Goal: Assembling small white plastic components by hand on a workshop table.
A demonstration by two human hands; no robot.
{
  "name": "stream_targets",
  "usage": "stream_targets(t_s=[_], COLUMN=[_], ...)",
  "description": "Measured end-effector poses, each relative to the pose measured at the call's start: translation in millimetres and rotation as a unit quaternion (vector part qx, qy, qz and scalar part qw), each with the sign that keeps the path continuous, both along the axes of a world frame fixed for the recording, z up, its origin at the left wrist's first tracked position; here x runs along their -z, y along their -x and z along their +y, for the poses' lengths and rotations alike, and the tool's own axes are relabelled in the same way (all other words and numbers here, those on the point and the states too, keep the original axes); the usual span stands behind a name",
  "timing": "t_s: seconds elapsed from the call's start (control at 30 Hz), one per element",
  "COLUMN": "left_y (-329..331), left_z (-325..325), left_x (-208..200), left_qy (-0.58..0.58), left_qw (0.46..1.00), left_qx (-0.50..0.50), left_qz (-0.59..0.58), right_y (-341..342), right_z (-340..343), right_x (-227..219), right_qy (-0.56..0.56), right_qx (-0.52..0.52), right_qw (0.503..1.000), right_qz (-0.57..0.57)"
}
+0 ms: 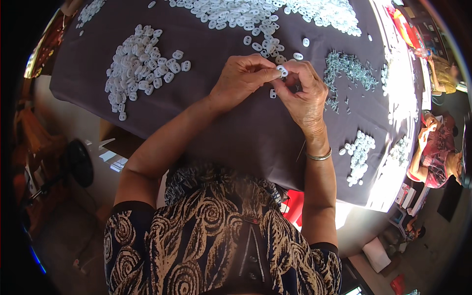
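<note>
Between the thumb and forefinger of my left hand [246, 76] is a small white oval plastic piece with two holes [281, 71]. My right hand [303, 91], with a silver bangle at its wrist, closes in a pinch at the right side of that piece. Its fingertips hide what they grip, if anything. A loose white plastic piece [273, 93] lies on the dark tablecloth just below the fingers. To the right of my right hand spreads a heap of small metal screws [351, 71].
A big heap of similar white pieces [236, 12] covers the far side, another pile [135, 64] lies left. A smaller pile of white parts [361, 152] sits near right. Beyond the dark tablecloth's [196, 128] right edge, another person [437, 157] sits. A black round fan-like object [78, 162] stands left.
</note>
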State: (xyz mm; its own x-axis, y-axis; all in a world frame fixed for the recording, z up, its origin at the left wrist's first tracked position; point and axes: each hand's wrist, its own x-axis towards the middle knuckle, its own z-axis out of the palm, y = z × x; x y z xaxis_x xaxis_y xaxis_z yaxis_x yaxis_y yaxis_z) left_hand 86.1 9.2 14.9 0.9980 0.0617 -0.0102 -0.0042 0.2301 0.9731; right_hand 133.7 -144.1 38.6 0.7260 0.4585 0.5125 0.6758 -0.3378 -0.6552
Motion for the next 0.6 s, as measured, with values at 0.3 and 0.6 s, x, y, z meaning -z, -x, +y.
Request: stream_targets(t_s=[0.3,0.6], left_y=[0.8,-1.2], left_z=[6.5,3.9], left_x=[-2.7,-6.8], left_qy=[0.006,0.001], left_qw=[0.999,0.999], left_qx=[0.044,0.036], left_qz=[0.002,-0.019], right_y=[1.8,2.5], right_z=[0.0,0.0], right_x=[2.2,-0.5], right_qy=[0.003,0.007], right_qx=[0.002,-0.010], right_qw=[1.000,0.999], right_qz=[-0.011,-0.044])
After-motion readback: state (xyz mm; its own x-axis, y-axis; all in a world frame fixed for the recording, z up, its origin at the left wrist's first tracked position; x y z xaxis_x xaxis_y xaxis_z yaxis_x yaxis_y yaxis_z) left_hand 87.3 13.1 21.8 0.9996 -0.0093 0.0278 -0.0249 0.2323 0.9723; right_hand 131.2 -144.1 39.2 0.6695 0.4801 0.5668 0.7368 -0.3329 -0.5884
